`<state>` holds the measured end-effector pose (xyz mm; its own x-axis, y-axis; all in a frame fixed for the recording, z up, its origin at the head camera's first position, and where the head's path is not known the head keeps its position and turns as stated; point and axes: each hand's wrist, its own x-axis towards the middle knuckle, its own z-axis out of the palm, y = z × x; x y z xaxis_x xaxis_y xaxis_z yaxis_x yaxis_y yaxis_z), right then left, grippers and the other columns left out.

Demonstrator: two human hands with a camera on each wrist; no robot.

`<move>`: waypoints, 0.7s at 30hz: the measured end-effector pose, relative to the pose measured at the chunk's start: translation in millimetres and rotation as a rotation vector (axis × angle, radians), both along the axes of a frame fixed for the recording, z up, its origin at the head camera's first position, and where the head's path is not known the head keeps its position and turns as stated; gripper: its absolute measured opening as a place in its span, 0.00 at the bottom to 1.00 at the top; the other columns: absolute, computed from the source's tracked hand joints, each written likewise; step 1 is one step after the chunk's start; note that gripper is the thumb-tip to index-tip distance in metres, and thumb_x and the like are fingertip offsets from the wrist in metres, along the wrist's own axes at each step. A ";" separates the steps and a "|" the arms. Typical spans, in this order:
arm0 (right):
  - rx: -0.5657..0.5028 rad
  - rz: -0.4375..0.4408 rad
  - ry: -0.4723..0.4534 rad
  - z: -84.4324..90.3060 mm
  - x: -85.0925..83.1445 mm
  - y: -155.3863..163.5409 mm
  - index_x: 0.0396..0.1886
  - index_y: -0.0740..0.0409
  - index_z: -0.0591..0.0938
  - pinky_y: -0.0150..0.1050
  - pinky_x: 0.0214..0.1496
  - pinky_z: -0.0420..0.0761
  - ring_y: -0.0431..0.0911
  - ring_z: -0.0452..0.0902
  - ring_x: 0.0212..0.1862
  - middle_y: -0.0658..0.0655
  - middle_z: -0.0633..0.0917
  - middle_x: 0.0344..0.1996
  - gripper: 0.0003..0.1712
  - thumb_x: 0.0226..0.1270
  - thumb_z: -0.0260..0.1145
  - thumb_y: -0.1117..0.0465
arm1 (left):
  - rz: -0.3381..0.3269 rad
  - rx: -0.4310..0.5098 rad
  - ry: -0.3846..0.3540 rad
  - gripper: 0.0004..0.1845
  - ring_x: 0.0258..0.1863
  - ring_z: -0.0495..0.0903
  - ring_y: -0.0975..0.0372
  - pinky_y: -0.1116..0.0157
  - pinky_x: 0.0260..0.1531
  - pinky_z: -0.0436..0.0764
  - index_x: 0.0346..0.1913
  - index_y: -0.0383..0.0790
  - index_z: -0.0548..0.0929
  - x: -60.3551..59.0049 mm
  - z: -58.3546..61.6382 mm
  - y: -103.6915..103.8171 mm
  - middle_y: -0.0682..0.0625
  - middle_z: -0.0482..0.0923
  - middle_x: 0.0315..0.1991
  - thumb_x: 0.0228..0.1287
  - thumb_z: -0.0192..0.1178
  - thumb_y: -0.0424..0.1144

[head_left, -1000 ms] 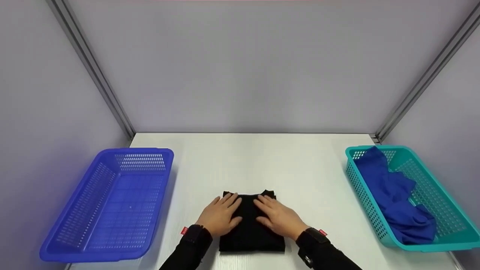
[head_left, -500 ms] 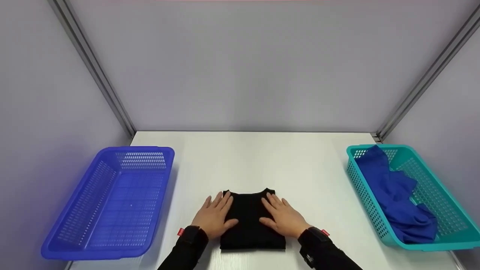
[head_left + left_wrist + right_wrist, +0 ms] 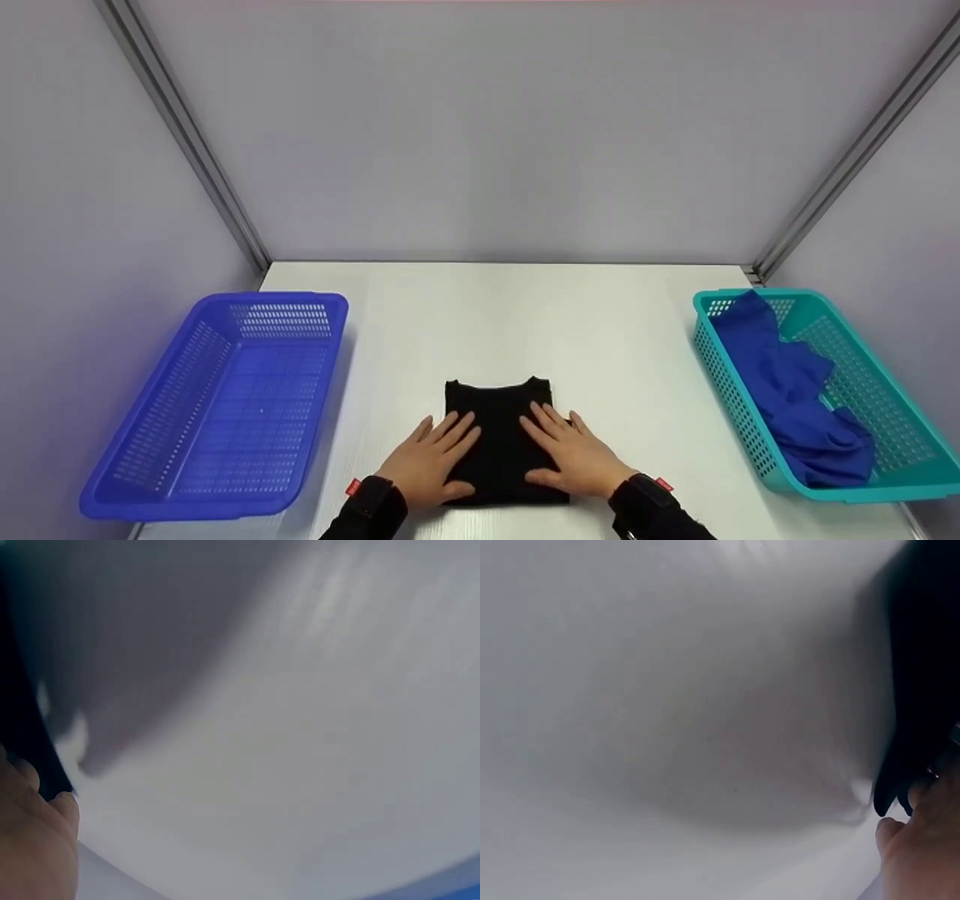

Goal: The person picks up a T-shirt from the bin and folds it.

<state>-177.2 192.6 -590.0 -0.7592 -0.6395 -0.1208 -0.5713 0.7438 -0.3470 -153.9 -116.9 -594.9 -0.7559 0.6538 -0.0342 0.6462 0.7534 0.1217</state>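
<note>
A black garment (image 3: 501,442), folded into a compact rectangle with a curved neckline at its far edge, lies on the white table near its front. My left hand (image 3: 431,461) rests on its left side with straight, slightly spread fingers. On the right side, my right hand (image 3: 576,454) lies the same way, thumb pointing inward. A small fold of cloth sticks out by the right fingertips. In the left wrist view, part of the left hand (image 3: 37,840) shows beside the dark cloth (image 3: 22,712). The right wrist view catches the right hand (image 3: 922,840) at the garment's edge (image 3: 922,690).
A blue plastic basket (image 3: 341,315) with nothing in it stands at the left of the table (image 3: 517,322). At the right is a teal basket (image 3: 885,375) holding a crumpled blue cloth (image 3: 787,390). Grey panels enclose the table at the back and sides.
Both hands first spread apart toward the garment's sides, then slid back toward the person, uncovering its far corners. The baskets have stayed in place.
</note>
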 end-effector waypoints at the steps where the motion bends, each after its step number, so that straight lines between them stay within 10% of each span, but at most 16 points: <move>1: 0.004 0.007 0.005 -0.4 0.8 1.2 0.81 0.53 0.60 0.67 0.77 0.52 0.60 0.48 0.81 0.62 0.54 0.81 0.49 0.72 0.57 0.31 | 0.006 0.007 -0.010 0.43 0.80 0.54 0.52 0.46 0.75 0.59 0.81 0.47 0.59 1.2 -1.6 -0.7 0.49 0.52 0.82 0.72 0.46 0.70; 7: 0.004 0.071 0.041 -1.0 9.4 8.6 0.82 0.52 0.59 0.67 0.76 0.52 0.60 0.48 0.81 0.61 0.54 0.81 0.48 0.72 0.55 0.30 | 0.021 0.021 -0.046 0.35 0.80 0.54 0.53 0.48 0.75 0.59 0.81 0.46 0.59 7.8 4.4 -7.4 0.49 0.53 0.82 0.80 0.41 0.61; 14: -0.034 0.108 0.114 -9.3 18.8 16.3 0.81 0.53 0.61 0.70 0.72 0.58 0.63 0.53 0.79 0.64 0.57 0.80 0.47 0.72 0.55 0.32 | -0.022 -0.001 0.130 0.37 0.78 0.60 0.51 0.48 0.72 0.65 0.80 0.45 0.61 13.0 -12.7 -15.5 0.49 0.57 0.80 0.78 0.44 0.63; 21: -0.059 0.087 0.051 -5.5 11.2 32.9 0.80 0.54 0.62 0.72 0.73 0.53 0.67 0.51 0.78 0.64 0.58 0.80 0.47 0.72 0.58 0.33 | 0.029 0.023 -0.013 0.37 0.79 0.56 0.48 0.44 0.75 0.59 0.80 0.47 0.62 7.7 9.5 -17.6 0.48 0.55 0.81 0.77 0.46 0.63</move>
